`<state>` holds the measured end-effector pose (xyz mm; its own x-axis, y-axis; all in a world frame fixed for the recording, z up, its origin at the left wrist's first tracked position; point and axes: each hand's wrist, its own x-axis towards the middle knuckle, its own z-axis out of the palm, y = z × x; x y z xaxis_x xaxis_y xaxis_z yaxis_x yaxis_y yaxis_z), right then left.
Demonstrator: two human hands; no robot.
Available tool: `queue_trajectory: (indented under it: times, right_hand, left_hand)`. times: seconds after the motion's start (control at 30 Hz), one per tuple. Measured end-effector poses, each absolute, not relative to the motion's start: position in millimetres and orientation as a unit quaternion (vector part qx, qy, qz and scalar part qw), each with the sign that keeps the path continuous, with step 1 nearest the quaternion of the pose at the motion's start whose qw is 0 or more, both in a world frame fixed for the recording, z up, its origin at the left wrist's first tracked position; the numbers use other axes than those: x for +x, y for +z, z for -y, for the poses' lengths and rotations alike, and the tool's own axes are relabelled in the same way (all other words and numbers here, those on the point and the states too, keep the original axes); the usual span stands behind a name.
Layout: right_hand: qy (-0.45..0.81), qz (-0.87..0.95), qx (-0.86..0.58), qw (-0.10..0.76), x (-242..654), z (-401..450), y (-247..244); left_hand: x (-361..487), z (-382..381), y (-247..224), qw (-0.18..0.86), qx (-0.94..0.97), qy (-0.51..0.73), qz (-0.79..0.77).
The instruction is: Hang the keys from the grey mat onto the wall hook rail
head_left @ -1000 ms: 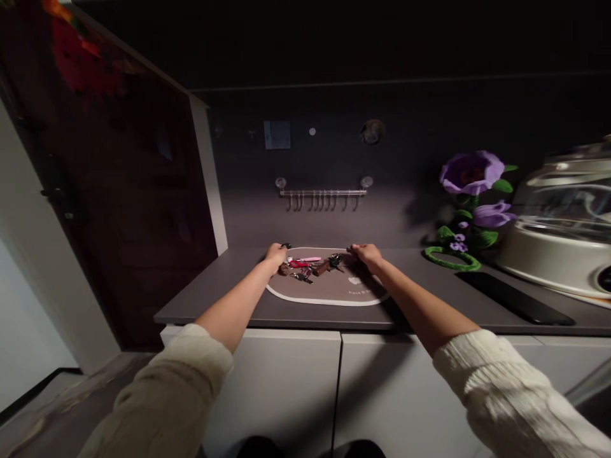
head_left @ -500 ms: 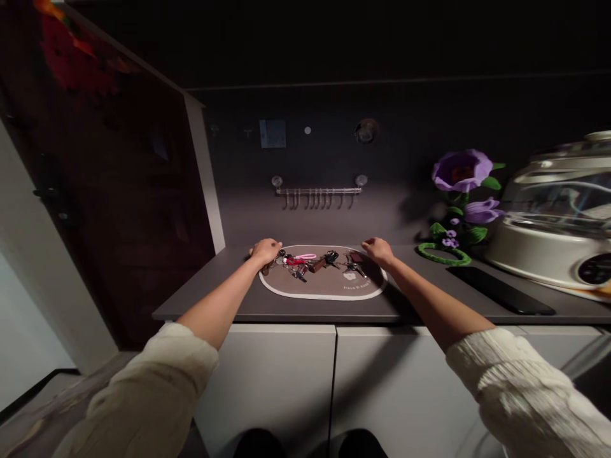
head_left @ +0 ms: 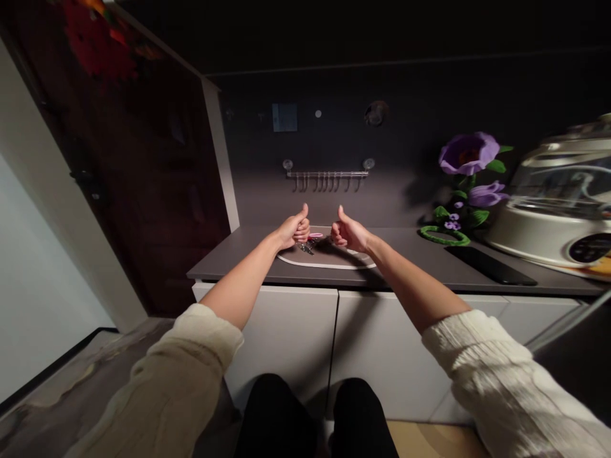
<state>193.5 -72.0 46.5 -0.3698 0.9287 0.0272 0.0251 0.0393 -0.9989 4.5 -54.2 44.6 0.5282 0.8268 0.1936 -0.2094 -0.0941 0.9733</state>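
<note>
"In the head view, how are the hands posed?"
"Left hand (head_left: pixel 293 230) and right hand (head_left: pixel 351 233) are curled into fists, thumbs up."
"Holding anything?"
"Seemingly nothing, though their palms are hidden."
"The keys (head_left: pixel 307 249)?"
"On the mat (head_left: pixel 329 259), partly behind the left hand."

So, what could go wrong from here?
The left hand and right hand hide much of the mat, so a dropping hand might knock the partly hidden keys.

The black slab has its near end close to the counter's front edge; a sweep of the right sleeve could push it off.
</note>
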Motion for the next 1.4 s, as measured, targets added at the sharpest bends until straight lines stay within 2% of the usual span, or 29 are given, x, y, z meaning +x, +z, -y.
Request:
queue_trajectory:
  times: [0.13,0.3,0.6,0.8,0.93,1.13,1.4]
  right_hand:
    - [0.588,0.579,-0.393,0.406,193,71,19]
    - [0.591,0.568,-0.378,0.43,197,75,7]
    - [0.58,0.574,-0.379,0.437,195,76,7]
    - [0.566,0.607,-0.377,0.412,191,65,13]
    - [0.508,0.629,-0.361,0.464,179,51,23]
    - [0.369,0.639,-0.39,0.551,151,12,27]
    - [0.164,0.714,-0.449,0.512,128,-34,16]
  left_hand:
    - [2,54,16,0.674,0.554,0.393,-0.29]
    - [-1,51,-1,0.671,0.513,0.431,-0.318]
    - [0,53,0,0.678,0.506,0.443,-0.296]
    - [-5,50,12,0.656,0.541,0.432,-0.301]
    - [-10,30,23,0.53,0.59,0.504,-0.341]
    - [-21,-9,23,0.201,0.647,0.538,-0.501]
    - [-35,-38,6,0.016,0.714,0.444,-0.541]
